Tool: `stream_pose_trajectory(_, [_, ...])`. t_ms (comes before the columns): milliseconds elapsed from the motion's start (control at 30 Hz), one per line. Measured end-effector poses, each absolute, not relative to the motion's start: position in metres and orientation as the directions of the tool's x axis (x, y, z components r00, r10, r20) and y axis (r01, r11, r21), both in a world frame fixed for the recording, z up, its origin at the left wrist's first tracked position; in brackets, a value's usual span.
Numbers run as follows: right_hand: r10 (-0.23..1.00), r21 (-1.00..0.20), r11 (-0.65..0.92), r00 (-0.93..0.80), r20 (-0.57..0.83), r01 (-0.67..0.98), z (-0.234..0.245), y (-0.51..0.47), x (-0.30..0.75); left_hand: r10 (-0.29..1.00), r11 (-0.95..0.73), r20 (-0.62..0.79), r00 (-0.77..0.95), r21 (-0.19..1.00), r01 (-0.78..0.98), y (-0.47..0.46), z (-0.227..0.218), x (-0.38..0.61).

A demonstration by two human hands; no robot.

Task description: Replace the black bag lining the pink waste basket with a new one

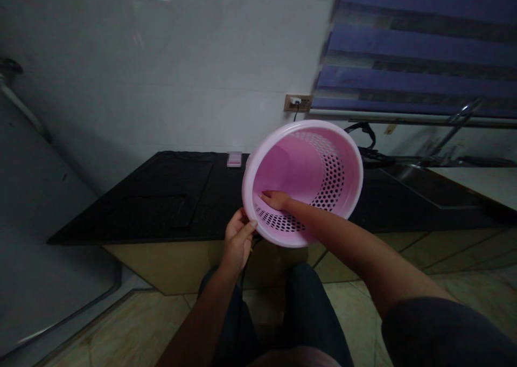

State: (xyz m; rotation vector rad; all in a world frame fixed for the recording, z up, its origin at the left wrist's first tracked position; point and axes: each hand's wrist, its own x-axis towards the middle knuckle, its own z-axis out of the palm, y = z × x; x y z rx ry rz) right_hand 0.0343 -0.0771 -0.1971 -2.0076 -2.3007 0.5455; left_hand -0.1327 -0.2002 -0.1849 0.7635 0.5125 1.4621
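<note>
A pink plastic basket [288,165] with rows of holes in its wall is tilted so that its mouth faces me, above the front edge of the dark countertop. My left hand [238,240] grips the rim at the lower left, thumb on the outer face of the rim. Reaching inside the basket, my right hand [277,200] rests against the inner wall near the left side, with its fingers stretched out. No object shows in the right hand. The palm side of that hand is hidden.
Behind the basket, a small pinkish box [234,159] stands on the black countertop [169,194]. A plug sits in the wall socket [298,103]. To the right are a sink [432,186], a tap [456,124] and a dark cable [365,132]. A pale appliance [48,237] stands left.
</note>
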Motion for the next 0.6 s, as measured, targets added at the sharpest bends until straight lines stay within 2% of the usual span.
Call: stream_pose_trajectory(600, [0.962, -0.331, 0.105, -0.18, -0.205, 0.938, -0.1982, -0.0735, 0.0328, 0.95, -0.079, 0.252, 0.185, 0.766, -0.638, -0.1955, -0.192, -0.1393])
